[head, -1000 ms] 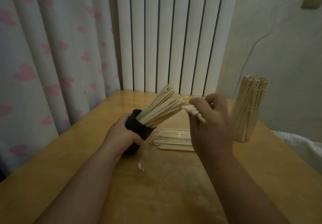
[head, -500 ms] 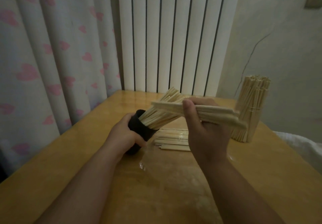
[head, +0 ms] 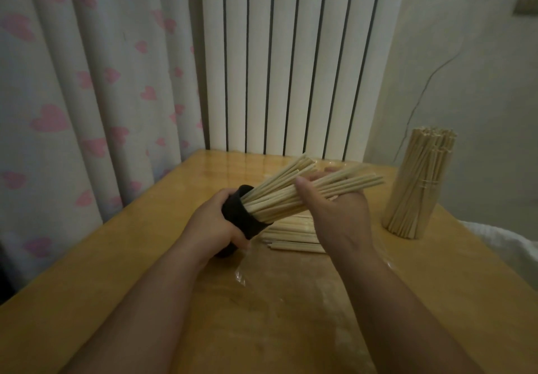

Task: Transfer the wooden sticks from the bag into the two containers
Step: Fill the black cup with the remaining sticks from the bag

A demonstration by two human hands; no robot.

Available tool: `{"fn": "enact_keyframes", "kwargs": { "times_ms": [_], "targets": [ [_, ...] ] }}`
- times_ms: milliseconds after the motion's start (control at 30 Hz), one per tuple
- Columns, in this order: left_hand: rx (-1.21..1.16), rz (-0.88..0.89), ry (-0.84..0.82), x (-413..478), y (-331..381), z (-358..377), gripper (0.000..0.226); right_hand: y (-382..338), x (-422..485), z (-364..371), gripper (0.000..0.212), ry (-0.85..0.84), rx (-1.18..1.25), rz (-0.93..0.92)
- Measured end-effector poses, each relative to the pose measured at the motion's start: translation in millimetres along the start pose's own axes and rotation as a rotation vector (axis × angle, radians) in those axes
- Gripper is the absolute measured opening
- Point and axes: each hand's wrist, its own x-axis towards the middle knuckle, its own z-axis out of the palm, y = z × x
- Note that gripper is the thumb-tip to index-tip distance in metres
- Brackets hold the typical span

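Cup: a black cup (head: 243, 213) is tipped with its mouth up and to the right. Its base is low over the table (head: 131, 301), and I cannot tell whether it touches the wood.
Left hand: the left hand (head: 215, 225) is wrapped round the cup's lower half, with the fingers curled about its side.
Cup sticks: the cup sticks (head: 286, 174) fan out of the cup's mouth, up and to the right.
Right hand: the right hand (head: 334, 213), just right of the cup, grips the held sticks. The thumb lies over them and the fingers are beneath, with one fingertip showing beyond them.
Held sticks: the held sticks (head: 358, 183) lie nearly level, just under the cup sticks. Their near ends reach the cup's mouth and their far ends point away from it to the right.
Bag: a clear bag (head: 241, 276) lies flat on the table, nearer the camera than the cup and to its right. One edge gleams just in front of the cup's base.
Loose sticks: the loose sticks (head: 294, 238) lie flat to the right of the cup's base, under the right hand, seemingly inside the bag.
Standing sticks: the standing sticks (head: 419, 187) are well to the right of the cup, upright and dense, with a thin band round them. Their container cannot be made out.
Behind: a radiator (head: 291, 59) stands beyond the cup, and a heart-print curtain (head: 87, 82) hangs to its left.
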Motion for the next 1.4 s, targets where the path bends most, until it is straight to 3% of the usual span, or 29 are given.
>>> {"fn": "enact_keyframes", "kwargs": {
  "times_ms": [100,233,367,533,767,967,1133,1300,1400],
  "targets": [
    [0.012,0.000,0.006,0,0,0,0.087,3,-1,3,0.046,-0.055,0.058,0.072],
    [0.013,0.000,0.003,-1,1,-1,0.085,-6,-2,-3,0.021,0.117,0.255,0.141],
    [0.030,0.003,-0.001,-2,2,-1,0.085,-2,-4,4,0.015,0.044,0.127,0.061],
    [-0.003,-0.015,-0.007,0,0,-2,0.087,-3,-8,2,0.043,0.099,0.138,-0.011],
    [0.002,-0.021,-0.002,2,0,-1,0.087,0,-14,11,0.032,0.088,0.143,-0.002],
    [-0.021,-0.023,0.009,0,0,0,0.087,5,-12,6,0.037,0.121,0.002,-0.037],
    [-0.038,-0.034,0.013,1,0,0,0.088,7,-18,12,0.063,-0.060,-0.160,-0.052],
    [-0.020,-0.040,0.025,1,-1,1,0.089,5,-13,4,0.055,0.061,-0.108,-0.090],
    [-0.017,-0.048,0.028,2,0,1,0.089,6,-14,3,0.054,0.048,-0.089,-0.079]
  ]
}}
